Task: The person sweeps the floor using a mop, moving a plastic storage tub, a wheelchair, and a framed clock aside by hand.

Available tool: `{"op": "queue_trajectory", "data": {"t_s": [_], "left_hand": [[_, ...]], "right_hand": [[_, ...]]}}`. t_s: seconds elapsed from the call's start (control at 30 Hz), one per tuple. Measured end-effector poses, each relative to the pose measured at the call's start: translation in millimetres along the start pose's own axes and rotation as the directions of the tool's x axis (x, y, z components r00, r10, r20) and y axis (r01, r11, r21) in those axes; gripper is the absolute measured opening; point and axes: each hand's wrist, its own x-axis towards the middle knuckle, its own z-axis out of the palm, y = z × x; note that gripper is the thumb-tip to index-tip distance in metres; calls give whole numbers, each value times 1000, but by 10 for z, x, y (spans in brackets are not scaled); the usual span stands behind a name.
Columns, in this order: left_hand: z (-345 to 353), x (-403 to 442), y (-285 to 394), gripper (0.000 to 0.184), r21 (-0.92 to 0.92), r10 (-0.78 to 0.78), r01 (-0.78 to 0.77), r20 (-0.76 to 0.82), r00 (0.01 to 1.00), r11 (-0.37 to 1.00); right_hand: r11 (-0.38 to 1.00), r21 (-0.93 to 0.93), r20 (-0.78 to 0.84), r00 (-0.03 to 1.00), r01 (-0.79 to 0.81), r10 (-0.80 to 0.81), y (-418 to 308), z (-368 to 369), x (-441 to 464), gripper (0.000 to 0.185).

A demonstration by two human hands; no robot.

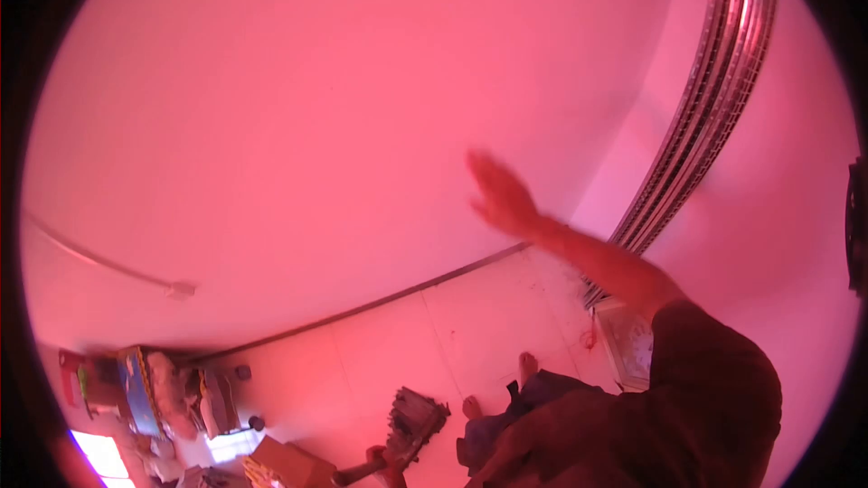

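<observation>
My right hand (502,197) is raised in front of the pale wall (316,145), its fingers stretched out and nothing visible in it. Whether it touches the wall cannot be told. Low in the view, my left hand (387,463) is closed round the handle of a brush-like tool (418,420). The tool's wide, rough-edged head hangs over the tiled floor, left of my bare feet (472,408).
Long slotted metal strips (701,117) stand in the corner at right. A clock-like framed item (633,345) rests near their base. A cardboard box (294,464) and piled household items (158,389) lie at lower left. A cable (99,258) runs along the wall.
</observation>
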Motion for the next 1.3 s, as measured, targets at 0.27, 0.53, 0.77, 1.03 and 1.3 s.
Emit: {"op": "queue_trajectory", "data": {"t_s": [0.27, 0.53, 0.77, 1.03, 1.3], "left_hand": [[-195, 9, -64, 9, -2, 26, -26, 18, 999, 1000], [-164, 20, 387, 9, 22, -51, 50, 11, 999, 998], [-121, -54, 324, 8, -82, -84, 81, -30, 996, 993], [448, -78, 1289, 33, 112, -101, 59, 408, 907, 992], [-157, -541, -380, 9, 245, -38, -44, 319, 947, 969]], "right_hand": [[940, -246, 194, 962, 236, -191, -57, 108, 333, 59], [901, -179, -250, 867, 395, -430, -1354, -861, 1326, 61], [989, -31, 321, 938, 148, -130, -860, 743, 485, 48], [257, 914, 401, 597, -315, -695, -2761, -166, -1248, 75], [9, 861, 377, 625, -509, -684, -3687, -592, -1793, 32]]}}
